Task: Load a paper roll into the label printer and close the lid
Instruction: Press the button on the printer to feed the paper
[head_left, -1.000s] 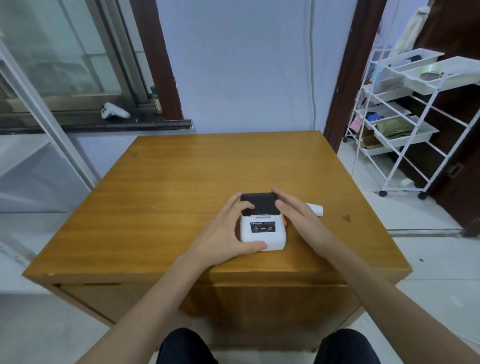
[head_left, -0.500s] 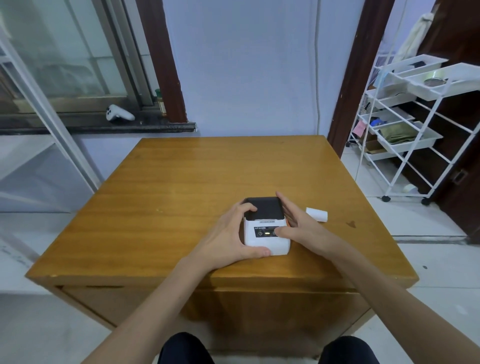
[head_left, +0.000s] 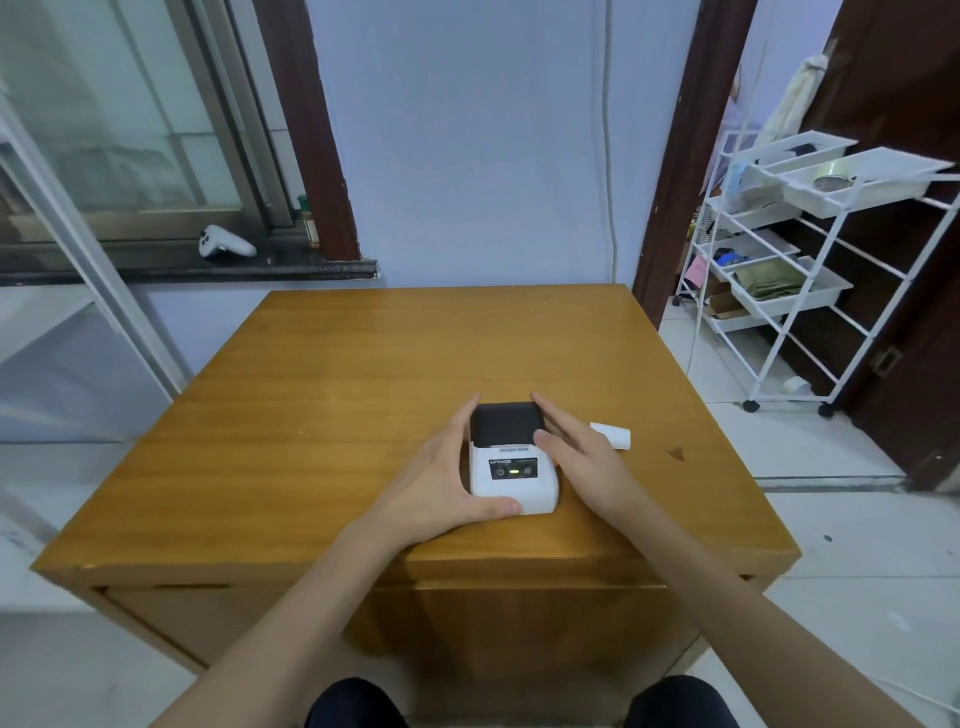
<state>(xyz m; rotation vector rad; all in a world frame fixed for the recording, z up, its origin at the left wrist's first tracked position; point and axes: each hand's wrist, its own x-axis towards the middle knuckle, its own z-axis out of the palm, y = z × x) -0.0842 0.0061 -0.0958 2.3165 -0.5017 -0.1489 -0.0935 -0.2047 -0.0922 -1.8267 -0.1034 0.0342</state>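
Near the front edge of the wooden table (head_left: 322, 395), the right hand (head_left: 587, 462) has drawn its thumb off the label printer (head_left: 514, 475) panel, where a green light now glows; it lies flat, open against the printer's right side. The left hand (head_left: 441, 483) still cups the left side, thumb along the front. The paper roll (head_left: 613, 435) lies just right.

- The worktop (head_left: 363, 395) is a square slab of honey-coloured wood with a glossy finish, standing on a pale tiled floor.
- A label printer (head_left: 511, 460) (white body, black lid, a green light on its front panel) sits near the front edge.
- A white paper roll (head_left: 613, 435) lies on its side just right of the printer.
- A small dark mark (head_left: 675, 453) shows further right.
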